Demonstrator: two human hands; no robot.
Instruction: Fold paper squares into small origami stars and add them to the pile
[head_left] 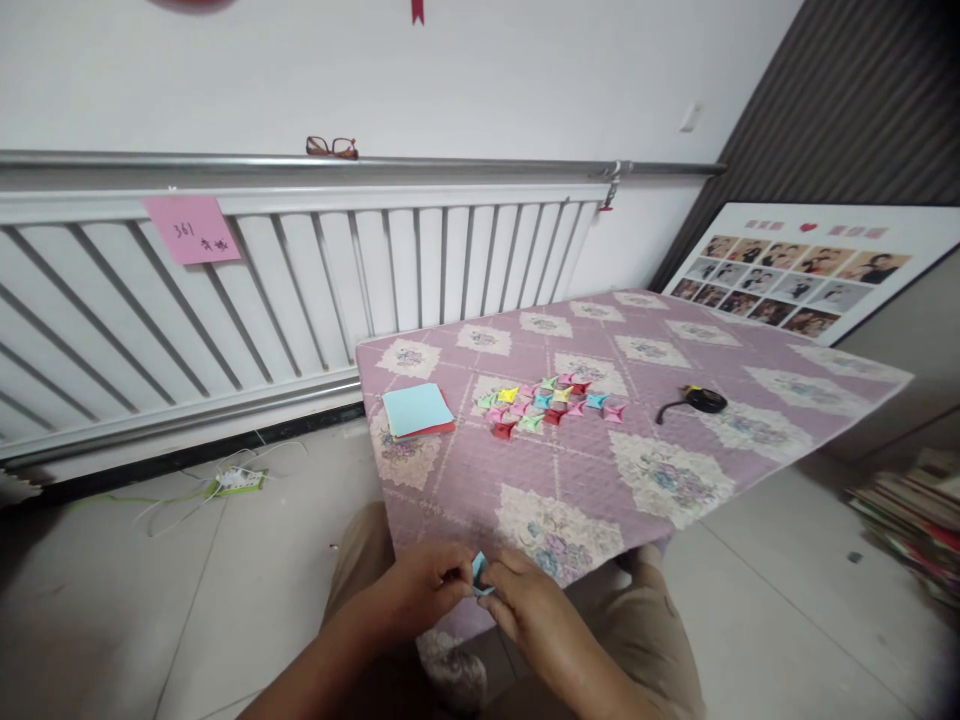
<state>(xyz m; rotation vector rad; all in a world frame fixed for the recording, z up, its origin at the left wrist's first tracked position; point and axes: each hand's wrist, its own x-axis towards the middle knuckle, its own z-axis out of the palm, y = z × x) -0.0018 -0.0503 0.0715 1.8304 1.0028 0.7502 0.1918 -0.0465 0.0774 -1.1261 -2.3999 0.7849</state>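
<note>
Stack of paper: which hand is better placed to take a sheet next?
Probably the left hand: the stack lies ahead and leftward, nearer to it than to the right hand. Both hands are on the small blue paper, though, so the left would first have to let go.

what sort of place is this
Probably a room in a home: a white radiator runs along the wall, a framed photo collage leans beside a table with a floral tablecloth, and eyeglasses rest on a pipe.
</note>
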